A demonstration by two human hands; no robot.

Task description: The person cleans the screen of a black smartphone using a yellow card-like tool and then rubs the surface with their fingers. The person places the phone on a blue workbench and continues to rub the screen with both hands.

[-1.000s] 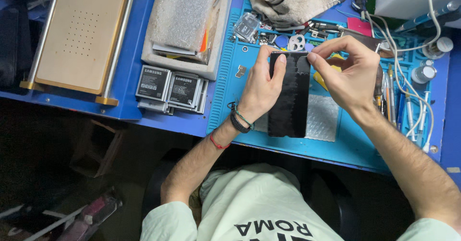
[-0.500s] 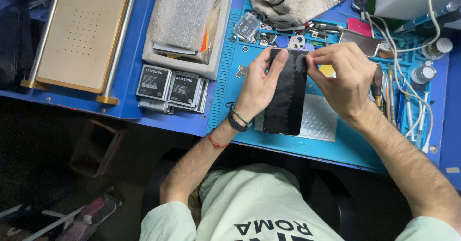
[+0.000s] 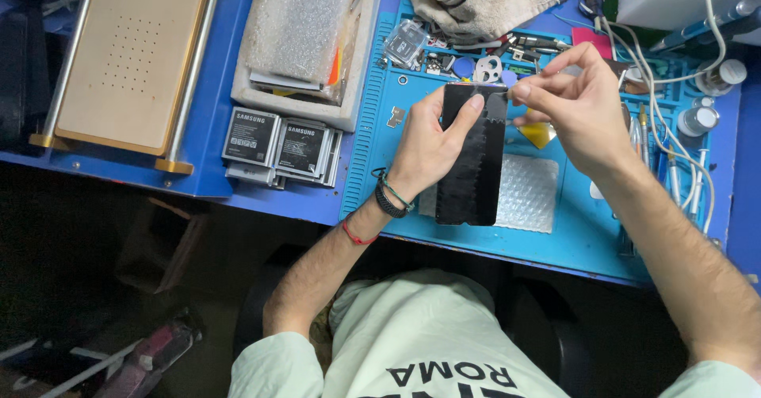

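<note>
Blue tabletop, cluttered with small parts; left hand keeps its grip around the black phone panel, held upright over the bubble-wrap sheet; right hand has lifted off the panel's top edge toward 2 o'clock, fingertips pinched, contents indiscernible.

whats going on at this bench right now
A person seated at a cluttered repair bench holds a flat black phone panel upright in the left hand over a blue work mat. The right hand pinches at the panel's top right corner. Small batteries lie to the left.
</note>
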